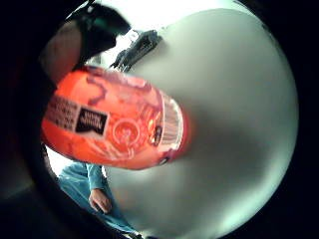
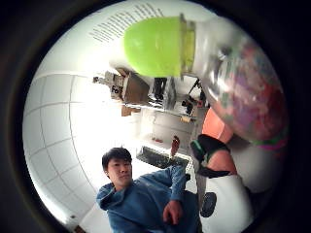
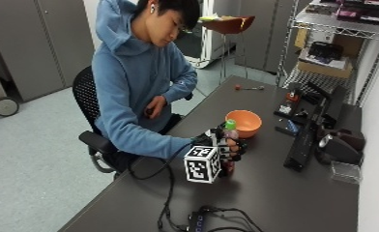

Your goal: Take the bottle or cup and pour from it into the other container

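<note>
While the hand (image 3: 233,149) grips the bottle (image 3: 228,145) (seemingly upright), the bowl (image 3: 243,123) sits near.

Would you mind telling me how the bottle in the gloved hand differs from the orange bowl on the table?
The bottle is tall, narrow and upright, gripped by the right hand; the bowl is low and wide and sits untouched beyond it. The bottle is closed by a green cap; the bowl is open at the top. The bottle carries a printed reddish label; the bowl is plain orange. Both are above the same dark table.
</note>
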